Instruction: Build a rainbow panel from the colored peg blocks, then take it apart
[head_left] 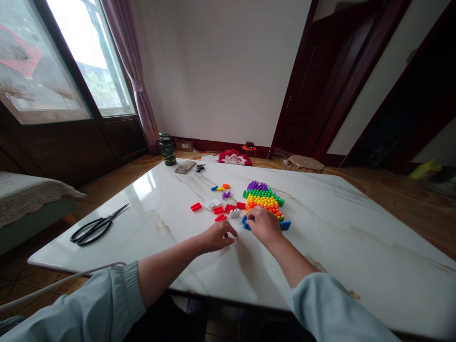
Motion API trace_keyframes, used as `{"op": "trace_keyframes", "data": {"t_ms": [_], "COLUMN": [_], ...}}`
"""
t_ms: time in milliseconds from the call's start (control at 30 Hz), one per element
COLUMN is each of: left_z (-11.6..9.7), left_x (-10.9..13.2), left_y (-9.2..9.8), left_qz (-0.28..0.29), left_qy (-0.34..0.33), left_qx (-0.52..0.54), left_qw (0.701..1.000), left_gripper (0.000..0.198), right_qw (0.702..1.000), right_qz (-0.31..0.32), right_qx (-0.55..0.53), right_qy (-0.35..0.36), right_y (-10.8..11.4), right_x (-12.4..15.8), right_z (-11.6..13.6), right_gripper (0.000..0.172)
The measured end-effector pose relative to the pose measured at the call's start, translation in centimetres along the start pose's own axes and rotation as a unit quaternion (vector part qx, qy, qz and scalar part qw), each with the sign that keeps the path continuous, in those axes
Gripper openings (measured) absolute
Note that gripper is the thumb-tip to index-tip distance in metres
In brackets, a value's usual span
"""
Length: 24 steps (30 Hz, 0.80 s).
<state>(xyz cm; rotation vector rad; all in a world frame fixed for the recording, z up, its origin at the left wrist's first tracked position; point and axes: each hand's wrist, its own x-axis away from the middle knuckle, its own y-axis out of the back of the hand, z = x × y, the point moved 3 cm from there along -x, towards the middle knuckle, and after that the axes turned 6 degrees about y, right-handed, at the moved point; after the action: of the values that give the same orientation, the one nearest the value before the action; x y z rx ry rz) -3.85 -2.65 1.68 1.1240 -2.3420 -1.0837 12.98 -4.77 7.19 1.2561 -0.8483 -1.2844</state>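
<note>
Blocks [262, 200]: bead-like rows of purple, green, yellow, orange and blue on the white table [356, 237].
Right hand [265, 224]: over the blocks' near edge, fingers bent down at the blue row [285, 225]; cannot tell whether they pinch a piece.
Loose pieces [220, 218]: red, white and purple ones left of the blocks.
Left hand [216, 236]: near the loose pieces, thumb and curled fingers parted.
</note>
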Motion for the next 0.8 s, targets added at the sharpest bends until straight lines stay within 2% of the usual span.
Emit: {"op": "trace_keyframes", "data": {"t_ms": [100,167,300,433,567,667,800], "left_z": [-0.1,-0.2,-0.1,0.8,2.8,4.7,6.7], "left_x": [-0.3,-0.4,-0.4,-0.3,-0.4,-0.8,-2.8], "left_y": [0.5,0.8,1.3,2.7,5.3,7.2,8.9], "left_qz": [-0.066,-0.111,-0.135,-0.161,-0.198,-0.218,-0.224], "left_qy": [-0.010,-0.016,-0.002,0.039,0.114,0.170,0.201], "left_qx": [-0.060,-0.108,-0.160,-0.170,-0.184,-0.200,-0.206], "left_qw": [0.996,0.988,0.978,0.971,0.956,0.940,0.931], "left_gripper": [0.027,0.029,0.031,0.028,0.029,0.033,0.035], "right_qw": [0.996,0.992,0.989,0.983,0.978,0.976,0.971], "right_qz": [0.085,0.121,0.139,0.173,0.190,0.179,0.168], "right_qx": [-0.022,-0.026,-0.026,-0.020,-0.019,-0.036,-0.076], "right_qy": [0.016,0.029,0.042,0.050,0.086,0.119,0.150], "right_y": [-0.5,-1.2,-2.1,-1.8,-0.7,0.1,1.6], "right_x": [0.5,0.7,0.9,1.4,2.5,3.5,5.0], "right_z": [0.1,0.0,-0.2,0.8,2.8,4.3,6.1], "right_gripper": [0.014,0.018,0.030,0.029,0.029,0.029,0.029]}}
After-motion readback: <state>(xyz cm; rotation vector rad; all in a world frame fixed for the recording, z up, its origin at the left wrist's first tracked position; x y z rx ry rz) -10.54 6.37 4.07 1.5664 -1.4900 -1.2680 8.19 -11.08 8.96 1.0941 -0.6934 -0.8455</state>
